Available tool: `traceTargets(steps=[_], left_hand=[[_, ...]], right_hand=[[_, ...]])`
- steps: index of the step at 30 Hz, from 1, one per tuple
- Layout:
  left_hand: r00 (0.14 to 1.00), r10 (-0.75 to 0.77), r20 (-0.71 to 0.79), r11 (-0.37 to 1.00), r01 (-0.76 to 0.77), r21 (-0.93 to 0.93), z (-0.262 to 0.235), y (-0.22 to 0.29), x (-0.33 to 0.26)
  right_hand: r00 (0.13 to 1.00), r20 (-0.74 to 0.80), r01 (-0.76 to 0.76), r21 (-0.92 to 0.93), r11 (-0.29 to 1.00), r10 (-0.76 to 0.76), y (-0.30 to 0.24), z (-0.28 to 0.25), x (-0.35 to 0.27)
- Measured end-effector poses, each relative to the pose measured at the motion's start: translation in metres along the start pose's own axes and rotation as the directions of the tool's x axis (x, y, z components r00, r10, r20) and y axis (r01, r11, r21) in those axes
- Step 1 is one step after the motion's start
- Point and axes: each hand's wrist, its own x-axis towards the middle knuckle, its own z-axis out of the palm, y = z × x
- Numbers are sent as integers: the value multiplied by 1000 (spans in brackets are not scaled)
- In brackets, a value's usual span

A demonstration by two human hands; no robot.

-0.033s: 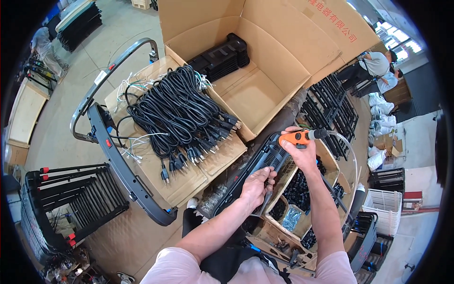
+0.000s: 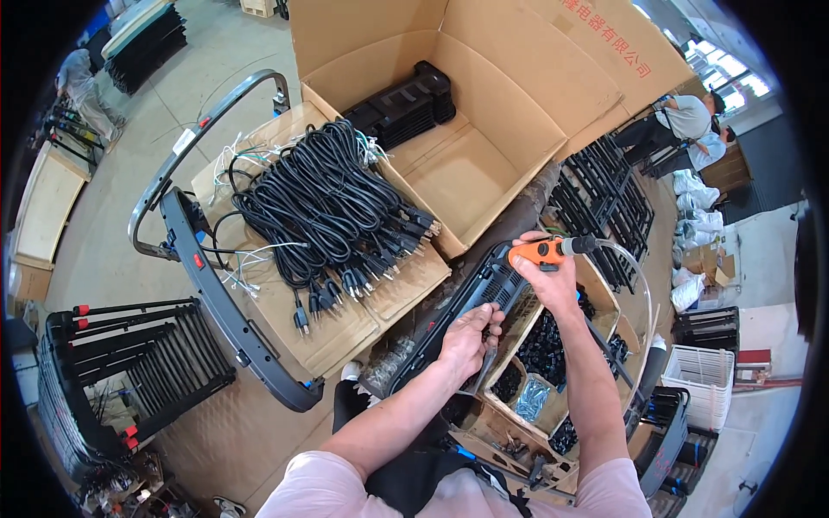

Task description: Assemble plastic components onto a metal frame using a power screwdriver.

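My right hand (image 2: 557,283) is wrapped round an orange air screwdriver (image 2: 539,251), and a clear hose (image 2: 637,268) runs from its dark end fitting. The tool lies over the far end of a long black plastic cover (image 2: 496,283) with vent slots. Down the same cover rests my left hand (image 2: 466,341), its thumb and fingers pinched together at the edge; what they hold, if anything, is too small to make out. To the right of the cover, under my right forearm, a wooden bin (image 2: 495,388) with compartments holds dark small parts and a bag of silvery screws (image 2: 534,399).
Bundled black power cords (image 2: 324,203) lie on cardboard at left. Behind them, an open carton (image 2: 509,160) contains stacked black covers (image 2: 406,104). A curved grey handle frame (image 2: 216,298) leans at the left. Black frames (image 2: 604,211) stand right; co-workers (image 2: 686,121) sit farther back.
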Motion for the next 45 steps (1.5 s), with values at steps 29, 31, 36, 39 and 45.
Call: traceTargets(steps=[29,31,36,39,45], left_hand=[[993,2,121,949,36,-313,4,8,17],[991,4,135,941,42,-337,3,7,16],[986,-2,167,928,64,-367,-1,4,16],[983,-42,176,934,101,-342,-6,5,21],[999,-42,-9,994,41,-101,11,2,0]], right_hand=[[990,-121,-44,238,970,75,-47,-15,-93],[990,-122,-42,247,968,74,-47,-15,-94],[995,-81,-45,192,980,62,-49,-15,-93],[998,-49,-37,150,988,45,-48,-10,-91],[991,-132,31,123,992,-14,-18,2,-73]])
